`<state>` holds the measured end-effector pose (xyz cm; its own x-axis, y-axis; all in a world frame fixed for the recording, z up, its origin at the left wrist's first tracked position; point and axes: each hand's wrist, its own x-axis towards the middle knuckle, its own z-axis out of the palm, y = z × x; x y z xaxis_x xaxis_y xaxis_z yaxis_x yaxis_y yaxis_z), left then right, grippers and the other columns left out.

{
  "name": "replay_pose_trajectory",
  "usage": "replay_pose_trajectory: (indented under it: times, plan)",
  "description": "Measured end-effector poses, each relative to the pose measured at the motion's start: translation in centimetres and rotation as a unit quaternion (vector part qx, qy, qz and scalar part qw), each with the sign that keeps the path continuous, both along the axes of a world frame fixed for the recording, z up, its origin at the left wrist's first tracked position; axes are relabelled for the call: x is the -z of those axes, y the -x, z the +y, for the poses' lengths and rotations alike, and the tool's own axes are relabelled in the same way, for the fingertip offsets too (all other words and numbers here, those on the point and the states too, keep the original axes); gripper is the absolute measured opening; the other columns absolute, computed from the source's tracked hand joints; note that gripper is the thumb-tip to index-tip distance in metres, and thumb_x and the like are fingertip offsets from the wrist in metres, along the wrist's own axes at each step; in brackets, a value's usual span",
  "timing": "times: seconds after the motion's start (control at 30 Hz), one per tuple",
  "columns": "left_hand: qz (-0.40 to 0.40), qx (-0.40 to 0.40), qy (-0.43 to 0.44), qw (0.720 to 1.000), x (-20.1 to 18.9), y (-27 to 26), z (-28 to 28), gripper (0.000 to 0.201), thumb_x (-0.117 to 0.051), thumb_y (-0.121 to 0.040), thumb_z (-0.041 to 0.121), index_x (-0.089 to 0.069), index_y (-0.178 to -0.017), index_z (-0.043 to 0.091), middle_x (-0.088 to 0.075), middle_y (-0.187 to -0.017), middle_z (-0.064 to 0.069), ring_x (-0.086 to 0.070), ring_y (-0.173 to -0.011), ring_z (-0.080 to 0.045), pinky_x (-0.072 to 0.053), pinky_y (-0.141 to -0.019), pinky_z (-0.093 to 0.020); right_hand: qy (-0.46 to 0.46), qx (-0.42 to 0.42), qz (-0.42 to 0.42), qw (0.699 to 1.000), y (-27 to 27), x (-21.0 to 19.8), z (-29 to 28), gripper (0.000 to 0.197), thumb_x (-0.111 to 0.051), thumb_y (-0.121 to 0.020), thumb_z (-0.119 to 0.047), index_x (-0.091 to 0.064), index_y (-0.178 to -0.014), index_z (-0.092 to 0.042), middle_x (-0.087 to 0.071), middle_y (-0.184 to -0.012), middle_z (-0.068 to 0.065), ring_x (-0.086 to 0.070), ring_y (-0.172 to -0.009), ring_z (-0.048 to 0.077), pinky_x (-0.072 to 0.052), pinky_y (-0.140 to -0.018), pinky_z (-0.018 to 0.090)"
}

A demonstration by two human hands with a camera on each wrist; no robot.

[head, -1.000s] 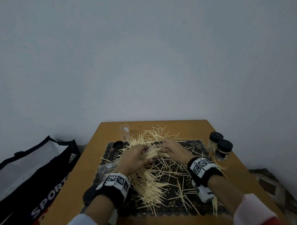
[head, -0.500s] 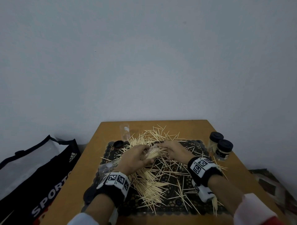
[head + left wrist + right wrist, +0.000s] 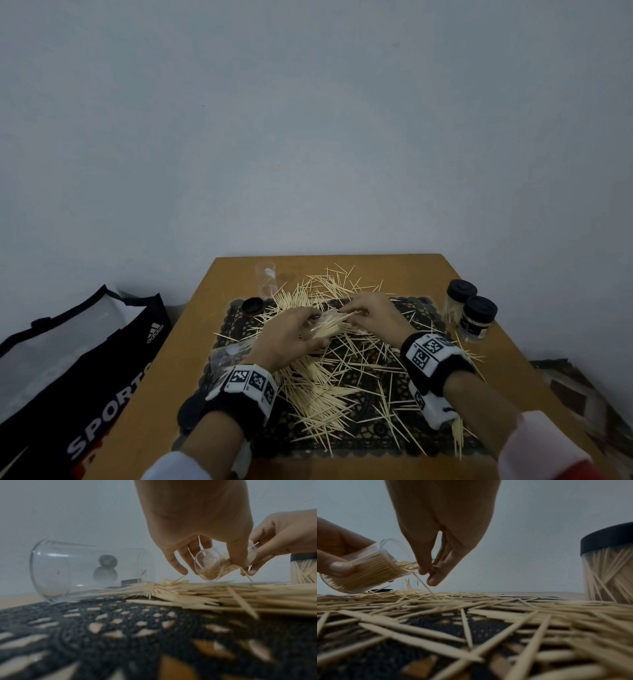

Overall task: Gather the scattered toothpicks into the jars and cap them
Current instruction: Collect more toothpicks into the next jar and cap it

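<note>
Over the middle of the table [image 3: 404, 274], the left hand [image 3: 286, 337] keeps its grip around a tilted clear jar [image 3: 223, 566], already well packed. The right hand [image 3: 373, 313] has edged closer, its grip pinching toothpicks [image 3: 409, 564] into the mouth. Many scattered toothpicks [image 3: 325, 387] still cover the mat [image 3: 421, 308], so filling goes on; capping waits.

pale toothpicks [image 3: 318, 394] strewn over black lace-patterned mat [image 3: 383, 442], black-lidded jars [image 3: 478, 318].
</note>
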<state>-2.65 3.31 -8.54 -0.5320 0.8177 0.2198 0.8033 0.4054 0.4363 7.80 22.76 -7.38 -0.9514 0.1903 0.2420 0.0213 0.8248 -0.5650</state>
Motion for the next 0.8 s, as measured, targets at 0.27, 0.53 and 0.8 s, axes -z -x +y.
replay_pose_trajectory:
  times: [0.27,0.53,0.8]
  plan:
    - [-0.015,0.013,-0.010,1.000,0.4,0.4,0.2,0.064,-0.068,-0.083,0.054,-0.052,-0.136,0.021,-0.063,-0.123,0.001,-0.058,-0.101,-0.011,-0.047,-0.084,-0.025,0.045,0.001,0.023,0.999,-0.1,-0.1,-0.1,0.020,-0.071,-0.084,-0.008,-0.071,-0.103,-0.012,-0.071,-0.090,0.000,-0.067,-0.067,0.008,-0.056,-0.062,0.019]
    - [-0.011,0.026,-0.016,0.999,0.8,0.6,0.2,0.062,-0.067,-0.083,0.058,-0.054,-0.133,0.025,-0.063,-0.118,0.006,-0.057,-0.097,-0.008,-0.043,-0.077,-0.023,0.044,0.003,0.055,0.998,0.2,0.1,0.0,0.012,-0.075,-0.078,-0.004,-0.075,-0.086,-0.013,-0.073,-0.080,0.000,-0.067,-0.068,0.006,-0.055,-0.062,0.020]
    - [-0.037,0.021,-0.037,0.998,0.7,0.3,0.3,0.060,-0.070,-0.083,0.050,-0.054,-0.132,0.020,-0.066,-0.115,0.003,-0.060,-0.092,-0.008,-0.049,-0.078,-0.020,0.070,-0.008,0.061,0.996,0.4,0.3,-0.1,0.026,-0.059,-0.087,0.005,-0.069,-0.104,-0.012,-0.068,-0.101,-0.003,-0.068,-0.087,0.012,-0.060,-0.071,0.035]
